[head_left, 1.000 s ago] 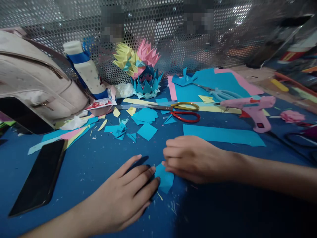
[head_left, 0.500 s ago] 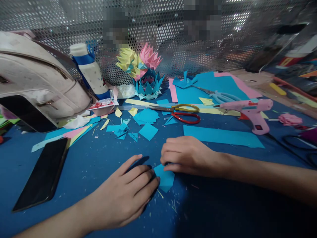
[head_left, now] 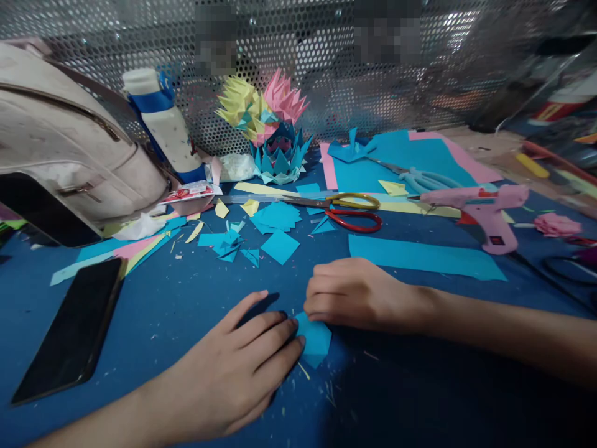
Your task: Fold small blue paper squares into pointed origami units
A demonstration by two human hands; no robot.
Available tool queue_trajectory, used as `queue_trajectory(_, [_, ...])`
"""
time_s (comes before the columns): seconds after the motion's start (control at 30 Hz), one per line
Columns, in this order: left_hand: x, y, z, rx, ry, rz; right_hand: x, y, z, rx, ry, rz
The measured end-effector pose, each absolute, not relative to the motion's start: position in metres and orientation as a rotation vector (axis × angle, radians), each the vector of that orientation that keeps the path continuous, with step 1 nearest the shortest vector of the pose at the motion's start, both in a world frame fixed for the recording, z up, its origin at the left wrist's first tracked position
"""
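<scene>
A small folded piece of blue paper (head_left: 315, 341) lies on the blue table between my hands. Flat on the table, my left hand (head_left: 247, 354) has its fingers stretched out and its thumb apart, with fingertips resting on the paper's left edge. At the paper's top edge my right hand (head_left: 352, 294) is closed, fingers curled down against it; its fingertips are partly hidden. A blue paper square (head_left: 280, 247) and several stacked blue pieces (head_left: 276, 217) lie just beyond. Scissors (head_left: 345, 208) with yellow and red handles rest behind them.
A pink glue gun (head_left: 487, 208) and a blue paper strip (head_left: 424, 257) lie to the right. Folded paper flowers (head_left: 280, 152) stand at the back. On the left are a phone (head_left: 69, 330), a bottle (head_left: 170, 134) and a pale backpack (head_left: 79, 149). Pliers (head_left: 429, 179) lie on paper sheets.
The view has shifted slightly. My right hand's fingers are curled in a little more at the paper's top edge. My left hand stays on the paper much as before.
</scene>
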State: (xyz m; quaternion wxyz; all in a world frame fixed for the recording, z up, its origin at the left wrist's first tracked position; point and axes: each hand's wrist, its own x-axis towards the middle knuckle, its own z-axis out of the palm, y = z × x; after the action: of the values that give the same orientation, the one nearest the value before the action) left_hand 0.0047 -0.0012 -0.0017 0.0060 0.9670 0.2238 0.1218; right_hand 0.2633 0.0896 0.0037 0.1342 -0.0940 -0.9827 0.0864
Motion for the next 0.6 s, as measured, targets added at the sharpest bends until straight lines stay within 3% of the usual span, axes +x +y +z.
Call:
queue_trajectory(0.27, [0.0051, -0.0013, -0.0015, 3.041, 0.714, 0.358, 0.2616, 0.0872, 0.0097, -0.219, -2.888, 0.077])
queue_trajectory(0.6, [0.0054, -0.0002, 0.0013, 3.073, 0.701, 0.335, 0.2638, 0.0863, 0.0111, -0.178, -2.889, 0.094])
